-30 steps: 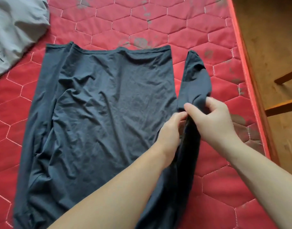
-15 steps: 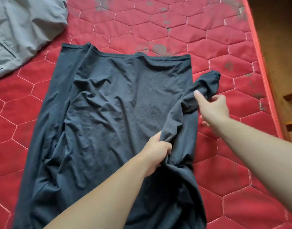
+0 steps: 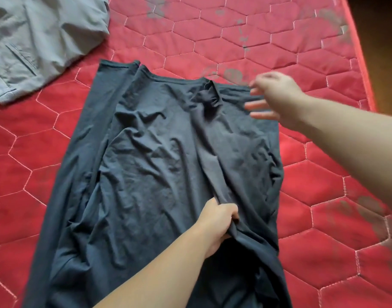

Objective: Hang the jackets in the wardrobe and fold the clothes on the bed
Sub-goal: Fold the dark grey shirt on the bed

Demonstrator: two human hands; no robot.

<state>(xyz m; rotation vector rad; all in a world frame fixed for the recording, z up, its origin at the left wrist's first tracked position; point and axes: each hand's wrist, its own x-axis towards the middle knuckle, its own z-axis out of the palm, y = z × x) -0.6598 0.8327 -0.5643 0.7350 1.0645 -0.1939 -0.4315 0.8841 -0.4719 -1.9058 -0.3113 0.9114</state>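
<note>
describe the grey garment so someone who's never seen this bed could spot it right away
Start from the red quilted mattress with its hexagon stitching and look to its far left corner in the view. The light grey garment lies crumpled there, apart from the dark shirt spread mid-bed. It is paler, and no hand touches it.

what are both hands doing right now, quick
Left hand: closed, gripping a fold of the dark shirt.
Right hand: open, fingers spread above the shirt's top edge, holding nothing; motion-blurred.
</note>
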